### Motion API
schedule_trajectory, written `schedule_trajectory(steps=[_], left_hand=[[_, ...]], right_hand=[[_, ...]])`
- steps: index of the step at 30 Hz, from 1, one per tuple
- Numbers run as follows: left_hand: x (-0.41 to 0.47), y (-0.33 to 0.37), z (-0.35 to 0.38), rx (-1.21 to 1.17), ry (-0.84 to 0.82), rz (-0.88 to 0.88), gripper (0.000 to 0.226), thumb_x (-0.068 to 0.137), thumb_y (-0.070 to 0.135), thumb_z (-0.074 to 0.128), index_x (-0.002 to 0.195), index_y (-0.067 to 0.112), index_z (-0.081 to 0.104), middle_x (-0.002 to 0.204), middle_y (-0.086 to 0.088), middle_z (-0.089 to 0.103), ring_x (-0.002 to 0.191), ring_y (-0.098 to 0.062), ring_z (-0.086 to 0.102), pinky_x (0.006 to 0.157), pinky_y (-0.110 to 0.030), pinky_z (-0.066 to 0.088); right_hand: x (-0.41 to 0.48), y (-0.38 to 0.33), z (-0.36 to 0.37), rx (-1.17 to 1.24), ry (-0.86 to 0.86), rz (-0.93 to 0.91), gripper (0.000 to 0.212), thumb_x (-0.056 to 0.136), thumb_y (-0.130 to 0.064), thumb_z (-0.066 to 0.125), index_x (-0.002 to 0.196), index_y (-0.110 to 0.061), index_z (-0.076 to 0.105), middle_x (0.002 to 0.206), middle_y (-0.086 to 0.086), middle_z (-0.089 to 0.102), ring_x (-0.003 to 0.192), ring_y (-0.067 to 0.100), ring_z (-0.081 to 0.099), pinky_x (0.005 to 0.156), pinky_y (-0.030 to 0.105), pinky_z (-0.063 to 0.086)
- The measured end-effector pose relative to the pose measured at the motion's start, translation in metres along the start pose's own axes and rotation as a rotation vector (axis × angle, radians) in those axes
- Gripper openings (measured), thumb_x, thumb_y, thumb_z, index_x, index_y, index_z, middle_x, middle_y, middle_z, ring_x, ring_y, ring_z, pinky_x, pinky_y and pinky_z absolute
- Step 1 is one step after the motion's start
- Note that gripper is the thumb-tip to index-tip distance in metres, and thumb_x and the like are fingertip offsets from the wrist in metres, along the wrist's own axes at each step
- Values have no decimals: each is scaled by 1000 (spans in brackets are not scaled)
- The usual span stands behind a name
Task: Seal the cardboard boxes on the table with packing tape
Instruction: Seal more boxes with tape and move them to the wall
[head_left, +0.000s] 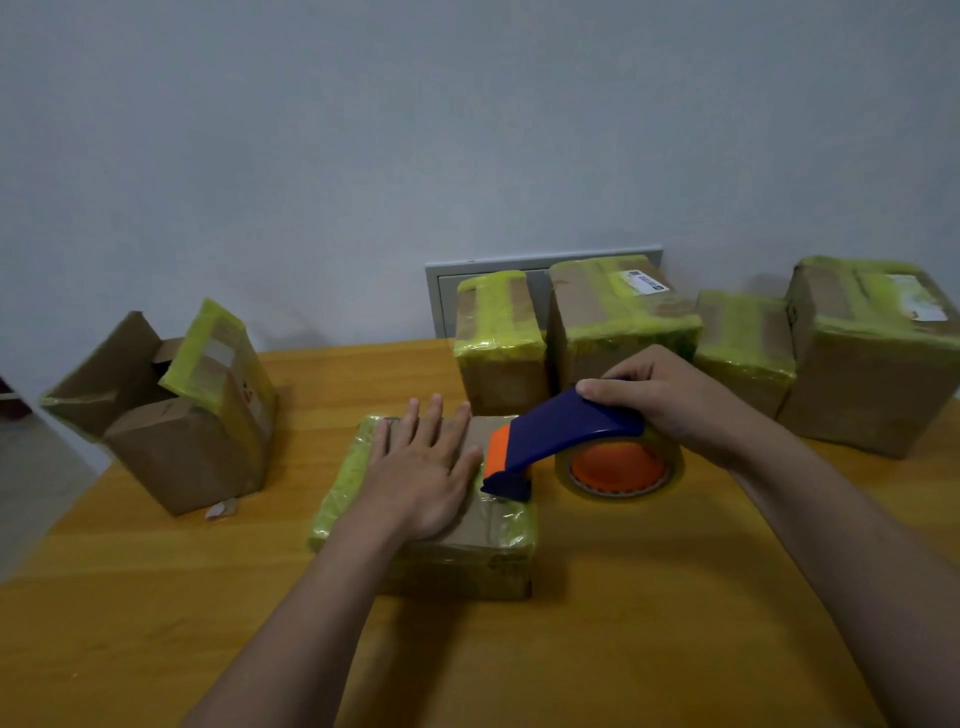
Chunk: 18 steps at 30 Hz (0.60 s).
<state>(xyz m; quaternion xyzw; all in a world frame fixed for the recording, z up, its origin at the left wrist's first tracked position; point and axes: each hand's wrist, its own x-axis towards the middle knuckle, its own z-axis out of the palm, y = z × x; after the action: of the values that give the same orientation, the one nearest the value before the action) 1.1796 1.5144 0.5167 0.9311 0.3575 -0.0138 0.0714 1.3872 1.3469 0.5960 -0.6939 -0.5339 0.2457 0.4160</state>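
- Open box: stands near the table's left edge, well apart from the other boxes. Its top flaps are raised, and one flap carries yellow-green tape. A small paper scrap lies at its foot.
- Table: orange-yellow wood-grain top that bears all the boxes.
- Flat box: lies in the middle of the table, nearest the person. Its flaps are down, and yellow-green tape shows along its left and right edges.
- Left hand: lies palm down on top of the flat box. The fingers are straight and slightly spread and grip nothing.
- Tape dispenser: blue body with an orange part, tilted down to the left. Its nose touches the right part of the flat box's top. Its tape roll, clear on an orange core, sits just beside the box's right side.
- Right hand: fingers and thumb are curled round the dispenser's handle from above.
- Back row: four closed boxes stand side by side along the far right of the table, each banded with yellow-green tape. They are the narrow box, the labelled box, the low box and the large box.
- Grey wall panel: partly hidden behind the narrow and labelled boxes.
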Motion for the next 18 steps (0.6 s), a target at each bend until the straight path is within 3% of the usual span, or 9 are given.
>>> schedule_trajectory(steps=[7, 13, 18], left_hand=[[3, -2, 0, -14, -1, -4, 62, 106, 62, 12, 162, 43, -8, 172, 4, -16, 157, -20, -22, 127, -51, -10], [12, 16, -10, -150, 88, 10, 57, 110, 51, 21, 164, 33, 19, 174, 0, 0, 160, -22, -9, 128, -54, -6], [18, 25, 3, -89, 54, 26, 56, 110, 51, 13, 165, 38, 7, 174, 3, -7, 158, -19, -16, 127, -51, -13]], right_hand=[[2, -6, -17, -68, 7, 29, 39, 96, -38, 62, 66, -16, 73, 55, -1, 61, 52, 7, 53, 68, 34, 44], [4, -6, -8, -80, 39, 17, 37, 97, -37, 63, 68, -16, 74, 56, -1, 62, 53, 7, 54, 67, 35, 45], [-3, -1, -10, -25, 17, 7, 38, 98, -36, 61, 68, -15, 74, 57, 2, 62, 52, 8, 54, 68, 32, 44]])
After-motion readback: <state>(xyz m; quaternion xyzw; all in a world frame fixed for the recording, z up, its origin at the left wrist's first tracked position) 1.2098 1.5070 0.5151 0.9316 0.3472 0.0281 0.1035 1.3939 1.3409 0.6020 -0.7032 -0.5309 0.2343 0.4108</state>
